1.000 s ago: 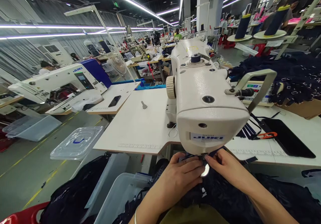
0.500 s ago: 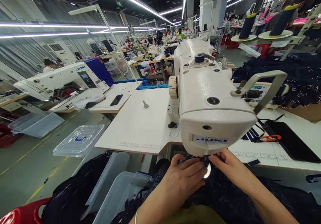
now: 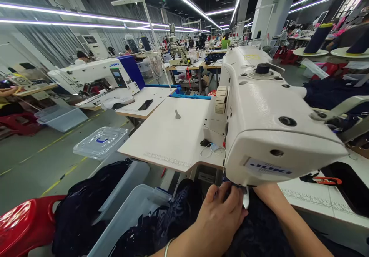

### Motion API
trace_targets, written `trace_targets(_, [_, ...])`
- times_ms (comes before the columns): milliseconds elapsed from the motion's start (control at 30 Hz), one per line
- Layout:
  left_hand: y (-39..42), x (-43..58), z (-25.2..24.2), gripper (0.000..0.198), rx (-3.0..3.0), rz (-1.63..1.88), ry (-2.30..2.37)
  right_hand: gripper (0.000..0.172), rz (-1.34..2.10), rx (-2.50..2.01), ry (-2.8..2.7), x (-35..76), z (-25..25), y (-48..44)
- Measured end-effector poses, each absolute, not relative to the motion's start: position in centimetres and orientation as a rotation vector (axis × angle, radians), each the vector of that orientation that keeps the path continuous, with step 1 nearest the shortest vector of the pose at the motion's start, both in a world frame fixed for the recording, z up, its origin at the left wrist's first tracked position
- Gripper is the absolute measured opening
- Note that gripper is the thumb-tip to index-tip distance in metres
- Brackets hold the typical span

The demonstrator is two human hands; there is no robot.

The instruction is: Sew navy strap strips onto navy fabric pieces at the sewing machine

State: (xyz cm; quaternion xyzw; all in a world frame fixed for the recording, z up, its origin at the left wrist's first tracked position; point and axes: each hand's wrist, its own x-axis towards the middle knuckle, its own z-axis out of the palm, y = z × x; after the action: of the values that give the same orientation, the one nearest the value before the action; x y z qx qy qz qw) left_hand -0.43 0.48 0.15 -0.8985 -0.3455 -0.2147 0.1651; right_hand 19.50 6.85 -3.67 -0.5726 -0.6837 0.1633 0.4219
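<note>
A white sewing machine (image 3: 276, 134) marked JUKI stands over both hands. Just below its head, my left hand (image 3: 220, 214) is closed with bent fingers at dark navy fabric (image 3: 259, 226); the fingertips are partly hidden. A small white curved piece (image 3: 246, 198) shows beside those fingers. My right hand (image 3: 263, 191) reaches under the machine head, which hides its fingers and whatever they touch. More navy fabric spreads over the lap and below the table edge.
The white table (image 3: 167, 134) holds a small grey metal piece (image 3: 177, 114). A clear bin (image 3: 123, 214) and a red stool (image 3: 29, 220) stand at the lower left. Orange-handled snips (image 3: 325, 180) and a black tablet-like object (image 3: 353, 186) lie right. People sit farther back.
The view has swung left, so the machine appears farther right. My left hand's fingers are more bent, and my right hand's fingers have passed out of sight behind the machine head.
</note>
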Motion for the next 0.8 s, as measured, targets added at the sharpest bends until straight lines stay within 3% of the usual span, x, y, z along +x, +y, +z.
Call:
trace_targets(233, [0.13,0.18,-0.14,0.033,-2.510,-0.603,-1.019,0.027,0.336,-1.399,-1.734,19.16,-3.92,7.09])
trace_targets(800, [0.24,0.16,-0.23,0.032,-2.500,-0.622,-0.990,0.020,0.494,-1.537,-1.750,18.97,-3.21,6.67])
